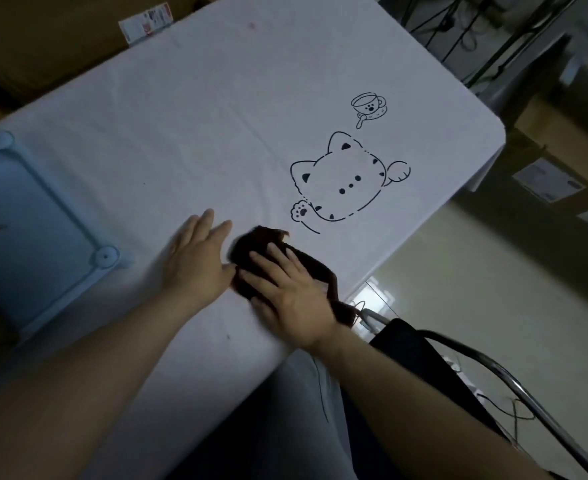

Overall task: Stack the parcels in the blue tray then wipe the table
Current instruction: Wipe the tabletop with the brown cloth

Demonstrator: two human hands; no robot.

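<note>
A dark brown cloth [251,245] lies on the white tablecloth [188,126] near the table's front edge. My right hand [289,292] presses flat on the cloth with straight fingers. My left hand [199,254] lies flat on the tablecloth just left of the cloth, its thumb touching the cloth's edge. The blue tray [53,202] sits at the left side of the table, partly cut off by the frame; its contents are hard to make out.
A cat and a cup are printed on the tablecloth [341,178]. A chair with a metal frame [514,386] stands at the lower right. Cardboard boxes [562,157] are stacked beyond the table's right side, and another box [43,39] behind it.
</note>
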